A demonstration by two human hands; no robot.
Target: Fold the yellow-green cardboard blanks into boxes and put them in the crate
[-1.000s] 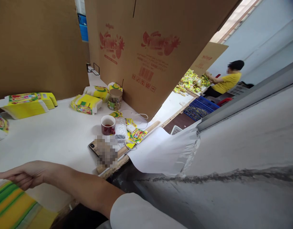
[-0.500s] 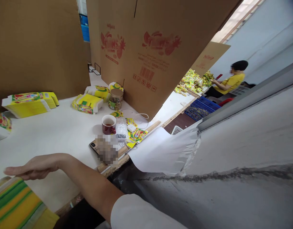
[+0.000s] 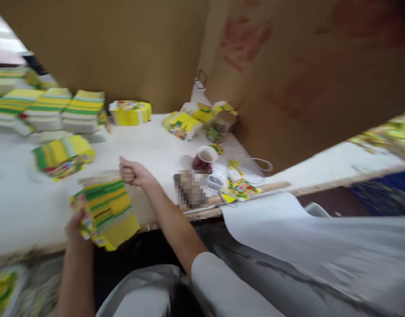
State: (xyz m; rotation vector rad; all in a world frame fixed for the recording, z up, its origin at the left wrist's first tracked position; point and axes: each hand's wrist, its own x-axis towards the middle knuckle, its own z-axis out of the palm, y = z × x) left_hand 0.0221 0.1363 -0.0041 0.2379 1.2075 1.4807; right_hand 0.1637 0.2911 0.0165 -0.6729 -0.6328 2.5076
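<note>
My left hand [image 3: 76, 226] is closed around the lower left side of a yellow-and-green striped printed carton [image 3: 110, 209], held tilted above the front edge of the table. Blur hides whether it is one carton or a stack. My right hand [image 3: 133, 172] is curled by the carton's upper right corner, knuckles up; whether anything is pinched in it is hidden. On the table behind the left hand lies a bundle of similar cartons [image 3: 64, 156].
Striped carton stacks [image 3: 83, 110] line the back left of the white table [image 3: 14, 193]. A dark red mug [image 3: 204, 160], a pixelated object [image 3: 191, 189] and a jar [image 3: 219, 125] stand on the right. Large cardboard sheets [image 3: 123, 48] rise behind.
The view has swung left, bringing my left hand and more carton stacks into sight. My right hand's fingers, stretched out before, are now curled. The striped carton shows more fully.
</note>
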